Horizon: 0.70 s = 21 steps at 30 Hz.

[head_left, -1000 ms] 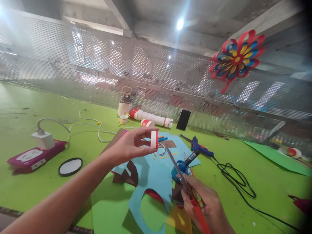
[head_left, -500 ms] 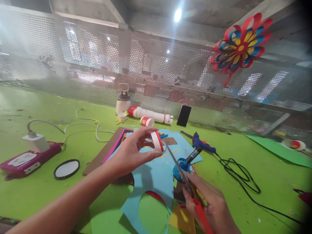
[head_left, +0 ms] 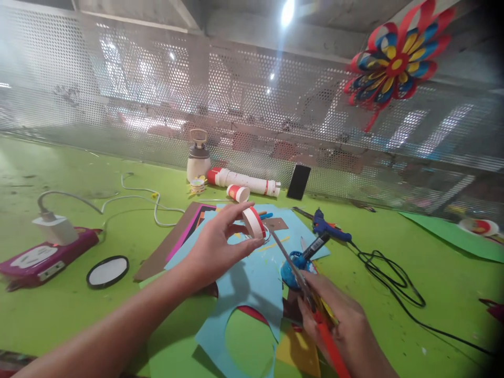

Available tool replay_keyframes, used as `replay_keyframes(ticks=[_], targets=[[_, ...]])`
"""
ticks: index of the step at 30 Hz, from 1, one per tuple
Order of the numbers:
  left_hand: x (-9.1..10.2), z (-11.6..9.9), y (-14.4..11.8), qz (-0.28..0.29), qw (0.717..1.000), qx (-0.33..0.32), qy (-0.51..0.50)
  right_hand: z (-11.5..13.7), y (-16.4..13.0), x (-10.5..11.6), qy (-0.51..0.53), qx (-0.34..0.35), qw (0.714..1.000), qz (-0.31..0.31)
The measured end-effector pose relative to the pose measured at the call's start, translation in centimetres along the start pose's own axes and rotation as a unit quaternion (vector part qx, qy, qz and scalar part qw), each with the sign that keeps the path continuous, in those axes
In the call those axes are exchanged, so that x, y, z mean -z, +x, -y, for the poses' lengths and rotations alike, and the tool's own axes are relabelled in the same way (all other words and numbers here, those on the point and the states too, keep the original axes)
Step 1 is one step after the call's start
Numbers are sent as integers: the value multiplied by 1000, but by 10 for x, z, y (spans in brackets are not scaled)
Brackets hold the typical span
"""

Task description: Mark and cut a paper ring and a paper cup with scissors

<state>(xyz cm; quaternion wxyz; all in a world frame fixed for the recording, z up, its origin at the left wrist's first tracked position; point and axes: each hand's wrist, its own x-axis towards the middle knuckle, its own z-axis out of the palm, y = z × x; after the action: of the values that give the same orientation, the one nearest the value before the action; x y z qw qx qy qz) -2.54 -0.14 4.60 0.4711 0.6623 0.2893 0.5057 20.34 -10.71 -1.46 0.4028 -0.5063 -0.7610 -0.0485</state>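
Observation:
Between the thumb and fingers of my left hand point(head_left: 220, 244) is a short white-and-red paper cup piece point(head_left: 252, 222), held tilted above the table. A thin curled strip hangs at its right edge. My right hand point(head_left: 338, 315) grips red-handled scissors point(head_left: 328, 341), their blades pointing up and left with the tips close to that strip. Below both hands lies a light blue sheet point(head_left: 252, 278) with a round hole cut in it. Just beyond the scissor blades sits a blue holder point(head_left: 290, 272) with a black marker point(head_left: 316, 245) leaning from it.
A blue glue gun point(head_left: 328, 228) with a coiled black cord lies at right. Behind are a paper cup point(head_left: 238, 193), a stack of cups point(head_left: 248, 182), a spray bottle point(head_left: 198, 163) and a phone point(head_left: 298, 181). A purple power strip point(head_left: 51, 257) and round mirror point(head_left: 107, 271) are at left.
The view has shifted slightly. Both hands keep nearly the same pose, with the cup piece and the scissors still held and the blade tips still near the curled strip.

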Motion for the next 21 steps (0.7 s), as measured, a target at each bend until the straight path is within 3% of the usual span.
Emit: replay_keyframes(ticks=[7,16,21], targets=[[2,2,1,19,1000,-7,-24,-5,-2,1,21,43,998,31],[4,1,0,49,998,-30,-20,1,-5,0,32,9,999,11],[5,4,0,54,997,-48,-11,-5,-7,-2,4,46,999,-5]])
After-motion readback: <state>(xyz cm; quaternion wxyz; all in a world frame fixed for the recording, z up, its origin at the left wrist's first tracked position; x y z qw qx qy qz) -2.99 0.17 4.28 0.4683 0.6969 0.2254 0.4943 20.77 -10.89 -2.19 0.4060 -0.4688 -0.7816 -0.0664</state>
